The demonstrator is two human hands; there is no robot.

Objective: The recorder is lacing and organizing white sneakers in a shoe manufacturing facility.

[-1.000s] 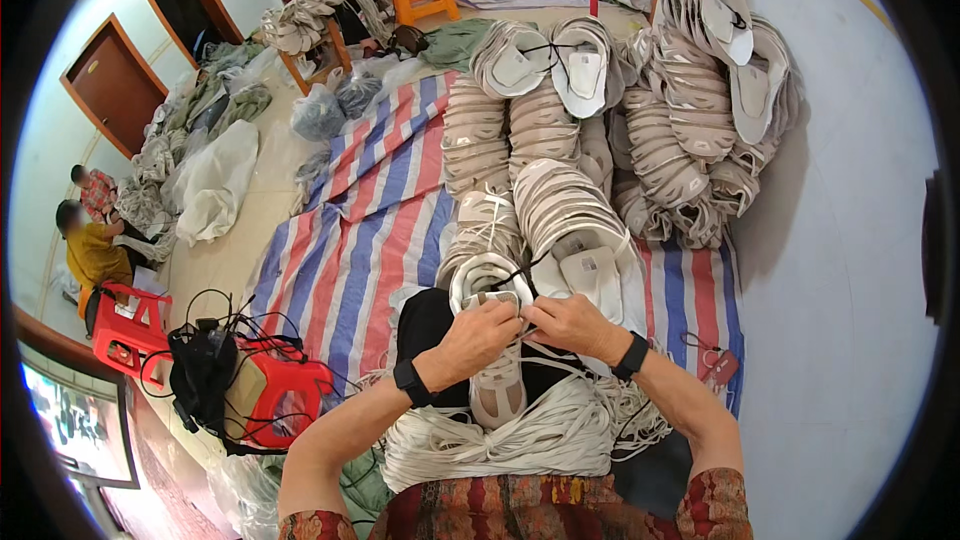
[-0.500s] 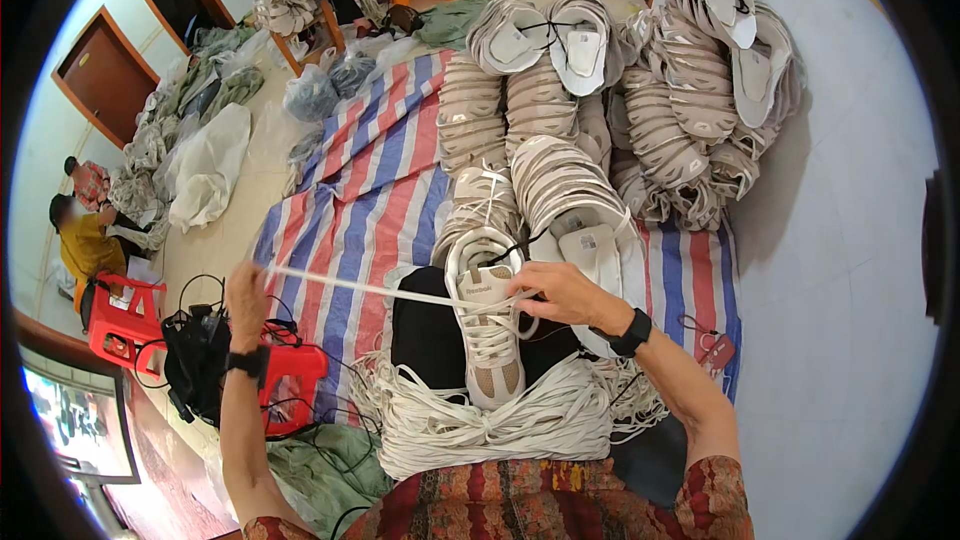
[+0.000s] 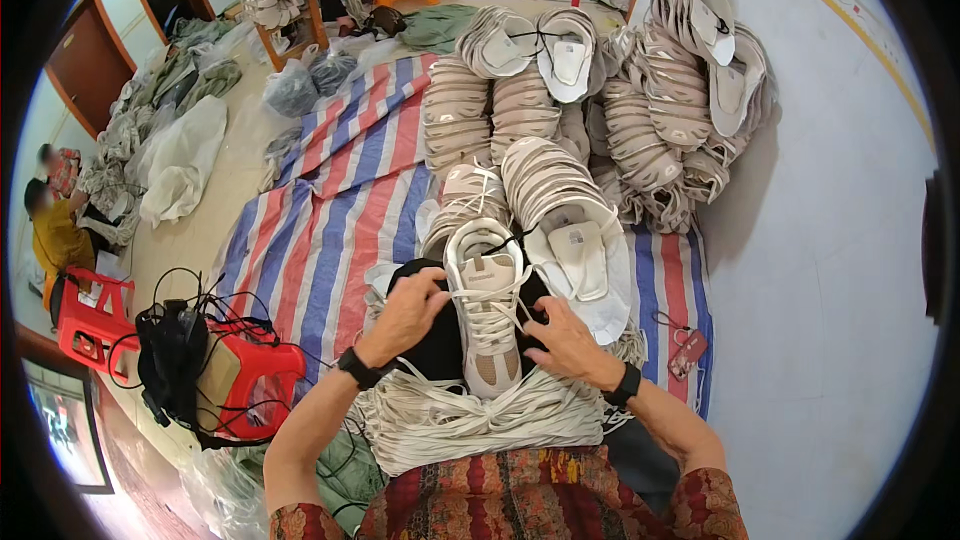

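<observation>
A beige and white shoe upper (image 3: 482, 355) lies toe toward me on a black cloth (image 3: 425, 340), with a white shoelace (image 3: 493, 318) crossing its front. My left hand (image 3: 405, 318) is at the upper's left edge, finger and thumb closed on the lace by the upper eyelets. On the other side, my right hand (image 3: 572, 342) has curled fingers around a stretch of lace beside the upper. The lace ends are partly hidden by the hands. Below the toe, a thick bundle of white laces (image 3: 470, 430) lies across my lap.
Stacks of nested shoe uppers (image 3: 525, 105) stand ahead on a striped tarp (image 3: 330, 230), with another pile (image 3: 650, 140) by the white wall (image 3: 820, 270). At left are red stools (image 3: 265, 380) and a black bag (image 3: 180, 360) with cables. People (image 3: 60, 230) sit farther left.
My left hand has come in from far left, where it stretched the lace out straight, to the upper's left edge. My right hand has moved slightly down and right.
</observation>
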